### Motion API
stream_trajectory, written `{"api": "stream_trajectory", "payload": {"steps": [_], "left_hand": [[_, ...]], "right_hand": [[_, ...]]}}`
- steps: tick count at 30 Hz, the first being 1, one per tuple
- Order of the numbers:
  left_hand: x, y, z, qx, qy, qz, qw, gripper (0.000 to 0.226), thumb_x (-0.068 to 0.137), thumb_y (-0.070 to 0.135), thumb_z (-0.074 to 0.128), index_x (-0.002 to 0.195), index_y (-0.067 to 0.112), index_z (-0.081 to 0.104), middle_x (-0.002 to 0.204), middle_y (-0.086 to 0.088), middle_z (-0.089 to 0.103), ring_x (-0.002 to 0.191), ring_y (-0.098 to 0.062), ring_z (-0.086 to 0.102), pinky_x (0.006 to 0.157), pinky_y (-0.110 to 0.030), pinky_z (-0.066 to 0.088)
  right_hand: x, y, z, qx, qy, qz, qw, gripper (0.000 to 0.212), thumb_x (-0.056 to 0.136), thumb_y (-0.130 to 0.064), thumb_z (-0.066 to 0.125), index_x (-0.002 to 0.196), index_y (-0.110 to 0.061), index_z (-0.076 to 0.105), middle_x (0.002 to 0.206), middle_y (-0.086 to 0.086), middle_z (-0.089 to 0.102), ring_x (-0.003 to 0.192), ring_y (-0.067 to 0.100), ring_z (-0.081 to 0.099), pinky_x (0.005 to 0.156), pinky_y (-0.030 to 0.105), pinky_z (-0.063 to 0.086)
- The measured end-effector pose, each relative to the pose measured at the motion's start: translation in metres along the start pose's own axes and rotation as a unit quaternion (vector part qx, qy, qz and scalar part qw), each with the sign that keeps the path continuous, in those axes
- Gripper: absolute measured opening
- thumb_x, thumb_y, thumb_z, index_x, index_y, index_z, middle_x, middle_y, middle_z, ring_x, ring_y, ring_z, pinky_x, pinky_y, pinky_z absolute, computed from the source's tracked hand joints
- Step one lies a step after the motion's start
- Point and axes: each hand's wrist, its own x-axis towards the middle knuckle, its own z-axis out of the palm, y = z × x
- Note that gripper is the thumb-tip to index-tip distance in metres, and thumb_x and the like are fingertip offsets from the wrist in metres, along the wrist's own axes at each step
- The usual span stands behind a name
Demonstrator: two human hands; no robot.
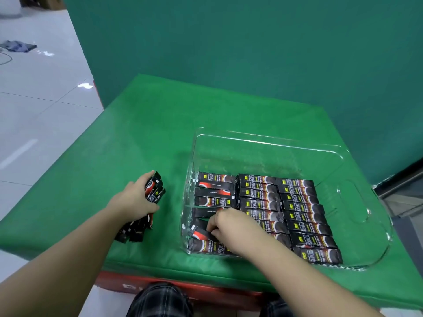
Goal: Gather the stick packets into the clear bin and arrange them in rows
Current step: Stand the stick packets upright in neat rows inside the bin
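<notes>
Three rows of packets lay in the bin; the right hand pinched one there, the left hand gripped a bundle on the mat.

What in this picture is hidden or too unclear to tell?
Head view only:
- Packets under the right hand: hidden in the bin.
- Count of the bundle: the left hand covers its middle.
- Packet print: too small to read.
- Red box lettering: cut off by the cloth and knees.
</notes>
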Motion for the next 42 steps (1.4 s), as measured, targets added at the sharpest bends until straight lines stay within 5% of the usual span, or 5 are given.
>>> {"api": "stream_trajectory", "payload": {"steps": [6,12,28,35,42], "left_hand": [[0.002,-0.002,0.001,-0.002,-0.001,-0.003,1.000,0.100,0.075,0.025,0.075,0.149,0.045,0.012,0.120,-0.006,0.046,0.075,-0.025,0.067,0.075,-0.041,0.058],[0.001,-0.003,0.001,0.007,0.006,-0.002,1.000,0.100,0.072,0.027,0.074,0.149,0.044,0.013,0.123,-0.006,0.048,0.079,-0.025,0.066,0.077,-0.039,0.056],[0.000,-0.002,0.001,0.001,0.007,-0.001,1.000,0.098,0.074,0.026,0.075,0.149,0.043,0.015,0.119,-0.005,0.046,0.077,-0.024,0.066,0.076,-0.040,0.057],[0.001,-0.003,0.001,-0.001,0.003,-0.002,1.000,0.098,0.074,0.025,0.075,0.149,0.044,0.014,0.119,-0.005,0.045,0.074,-0.025,0.067,0.073,-0.041,0.058],[0.001,-0.003,0.001,-0.003,0.005,-0.005,1.000,0.099,0.071,0.026,0.074,0.148,0.045,0.015,0.118,-0.005,0.049,0.077,-0.025,0.067,0.076,-0.042,0.057]], "right_hand": [[0.007,0.006,0.001,-0.024,0.043,-0.013,0.999,0.028,0.086,-0.005,0.053,0.105,-0.019,0.068,0.106,0.005,0.064,0.099,0.026,0.059,0.080,0.036,0.053],[0.011,0.007,-0.002,-0.107,0.020,-0.030,0.994,0.028,0.087,-0.026,0.063,0.111,-0.011,0.061,0.111,0.008,0.060,0.107,0.028,0.054,0.080,0.038,0.050],[0.011,0.005,-0.001,-0.104,0.039,0.016,0.994,0.020,0.087,-0.023,0.060,0.100,-0.008,0.062,0.103,0.010,0.061,0.097,0.029,0.056,0.070,0.032,0.045],[0.022,0.004,-0.009,-0.087,0.080,-0.004,0.993,0.022,0.093,-0.019,0.056,0.111,-0.010,0.062,0.111,0.009,0.059,0.105,0.029,0.055,0.081,0.037,0.052],[0.034,0.000,-0.014,-0.127,0.036,0.007,0.991,0.019,0.091,-0.023,0.057,0.103,-0.008,0.060,0.108,0.010,0.059,0.099,0.030,0.057,0.068,0.033,0.042]]}}
